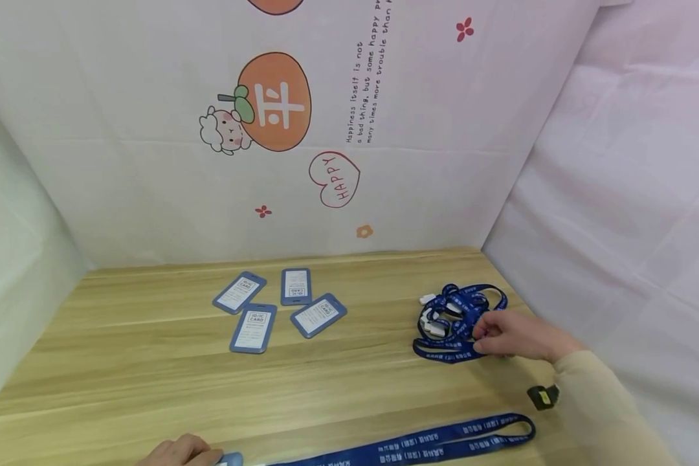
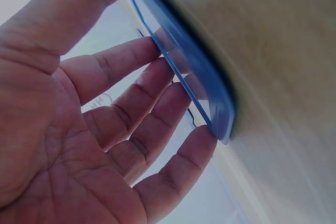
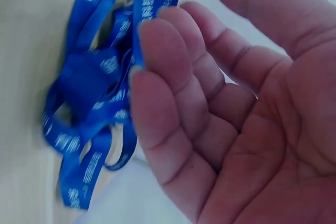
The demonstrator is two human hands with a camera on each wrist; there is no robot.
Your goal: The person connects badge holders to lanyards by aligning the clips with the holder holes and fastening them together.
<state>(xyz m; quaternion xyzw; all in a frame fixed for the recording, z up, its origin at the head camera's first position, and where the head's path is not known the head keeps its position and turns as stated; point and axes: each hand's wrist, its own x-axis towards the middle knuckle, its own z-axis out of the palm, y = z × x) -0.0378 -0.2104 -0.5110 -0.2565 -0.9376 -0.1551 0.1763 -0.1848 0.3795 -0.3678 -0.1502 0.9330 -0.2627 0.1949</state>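
My left hand (image 1: 183,451) is at the bottom edge of the head view, holding a blue card holder (image 1: 231,459). In the left wrist view its thumb is at one end of the holder (image 2: 210,80), and the fingertips lie along the edge. A blue lanyard (image 1: 408,446) with white lettering stretches right from beside that holder and ends in a loop. Over at the right, my right hand (image 1: 515,335) reaches a tangled pile of blue lanyards (image 1: 468,314) with white clips. Its fingers are bent at the straps, thumb apart from them, with nothing gripped between.
Several blue card holders (image 1: 253,329) with white inserts lie near the middle back of the wooden table (image 1: 122,375). Beside the right sleeve (image 1: 606,401) sits a small black object (image 1: 543,397) with a yellow mark. White cloth walls (image 1: 151,213) enclose the back and sides.
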